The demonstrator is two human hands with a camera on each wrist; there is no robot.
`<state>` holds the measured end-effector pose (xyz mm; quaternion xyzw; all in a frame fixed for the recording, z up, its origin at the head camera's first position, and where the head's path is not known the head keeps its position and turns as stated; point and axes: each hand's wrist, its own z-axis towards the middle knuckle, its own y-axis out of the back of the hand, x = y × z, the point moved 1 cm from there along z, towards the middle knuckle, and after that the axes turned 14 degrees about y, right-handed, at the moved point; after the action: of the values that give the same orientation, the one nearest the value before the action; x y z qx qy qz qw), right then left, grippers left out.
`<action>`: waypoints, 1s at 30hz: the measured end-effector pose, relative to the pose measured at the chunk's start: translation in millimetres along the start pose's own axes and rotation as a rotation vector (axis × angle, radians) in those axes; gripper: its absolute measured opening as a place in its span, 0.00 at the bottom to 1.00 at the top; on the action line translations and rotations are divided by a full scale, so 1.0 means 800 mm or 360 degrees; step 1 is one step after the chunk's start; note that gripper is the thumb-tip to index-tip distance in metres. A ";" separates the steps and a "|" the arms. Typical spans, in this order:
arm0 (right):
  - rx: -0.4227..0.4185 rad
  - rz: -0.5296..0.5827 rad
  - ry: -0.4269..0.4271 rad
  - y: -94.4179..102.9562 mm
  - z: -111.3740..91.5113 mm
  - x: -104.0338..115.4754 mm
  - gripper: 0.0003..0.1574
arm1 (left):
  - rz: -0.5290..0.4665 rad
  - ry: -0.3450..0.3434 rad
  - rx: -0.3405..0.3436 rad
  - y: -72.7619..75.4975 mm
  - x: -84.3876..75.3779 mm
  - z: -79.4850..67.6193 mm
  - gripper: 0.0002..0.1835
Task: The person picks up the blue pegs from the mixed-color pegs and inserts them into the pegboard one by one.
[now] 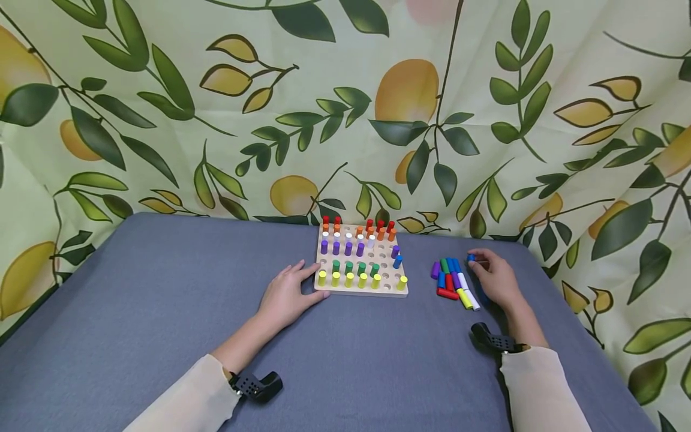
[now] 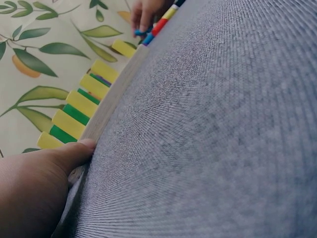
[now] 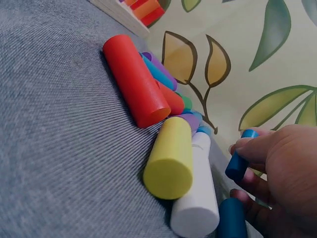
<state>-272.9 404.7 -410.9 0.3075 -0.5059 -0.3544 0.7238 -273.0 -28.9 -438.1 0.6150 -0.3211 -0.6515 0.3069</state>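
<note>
A wooden pegboard [image 1: 351, 289] stands at the table's middle, with rows of red, orange, white, purple, green and yellow pegs and some bare holes. My left hand [image 1: 288, 294] rests at its near left corner, thumb along the front edge and fingers touching the left side. Over on the right, my right hand [image 1: 498, 279] pinches a blue peg [image 3: 237, 166] between thumb and fingertips, just above the table. Another blue peg [image 3: 232, 220] lies below those fingers. Beside them is a pile of loose pegs, among them a red peg [image 3: 134, 82], a yellow peg [image 3: 171, 158] and a white peg [image 3: 198, 193].
A grey-blue cloth covers the table [image 1: 378, 360]. Behind it and along the sides hangs a leaf-and-fruit patterned curtain [image 1: 335, 120]. A lone blue peg [image 1: 397, 261] stands at the pegboard's right edge. Each wrist carries a black camera [image 1: 258, 387].
</note>
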 end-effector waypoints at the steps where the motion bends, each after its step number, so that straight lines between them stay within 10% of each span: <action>1: -0.0003 0.0006 0.0000 0.001 0.000 0.001 0.23 | 0.0000 -0.0001 0.0003 0.000 0.000 0.000 0.36; 30: -0.0192 -0.0016 0.0260 0.027 0.014 0.076 0.20 | -0.0010 0.0015 0.0005 -0.001 0.000 -0.001 0.36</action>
<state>-264.7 365.5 -359.0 0.2938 -0.4213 -0.3615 0.7781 -272.6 -28.6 -438.8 0.6194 -0.3186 -0.6493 0.3054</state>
